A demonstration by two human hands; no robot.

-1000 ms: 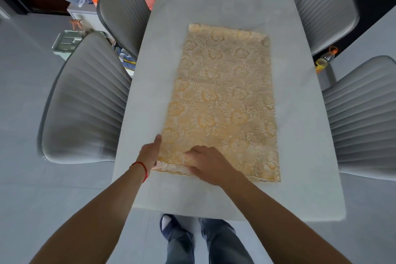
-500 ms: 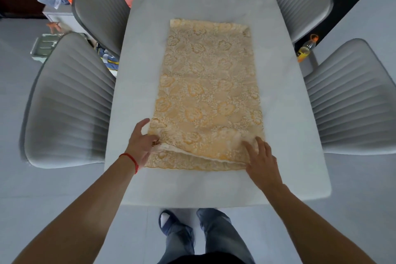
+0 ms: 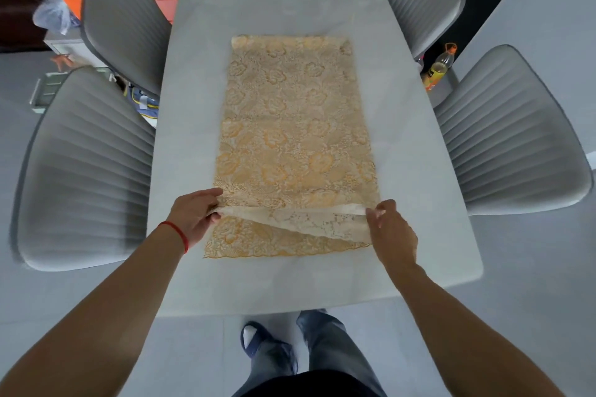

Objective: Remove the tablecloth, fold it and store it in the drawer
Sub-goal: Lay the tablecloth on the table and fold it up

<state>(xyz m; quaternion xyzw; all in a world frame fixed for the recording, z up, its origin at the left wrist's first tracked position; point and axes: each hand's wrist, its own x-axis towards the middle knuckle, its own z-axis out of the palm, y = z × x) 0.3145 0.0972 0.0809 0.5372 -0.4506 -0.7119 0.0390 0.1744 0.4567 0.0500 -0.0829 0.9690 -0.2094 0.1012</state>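
Observation:
A golden lace tablecloth (image 3: 293, 126), folded into a long strip, lies lengthwise on the pale grey table (image 3: 416, 151). My left hand (image 3: 195, 214) pinches the upper layer at the near left corner. My right hand (image 3: 392, 232) grips the same layer at the near right corner. Between them the near edge is lifted and turned back, showing its paler underside over a lower layer that stays flat on the table. No drawer is in view.
Two grey ribbed chairs stand on the left (image 3: 87, 167) and two on the right (image 3: 512, 138) of the table. A bottle of yellow liquid (image 3: 438, 69) stands on the floor at the right. Orange items and a bag (image 3: 53, 16) sit at the back left.
My right hand slid from the middle of the near edge to its right corner. Both hands took hold of the top layer and lifted it off the lower layer.

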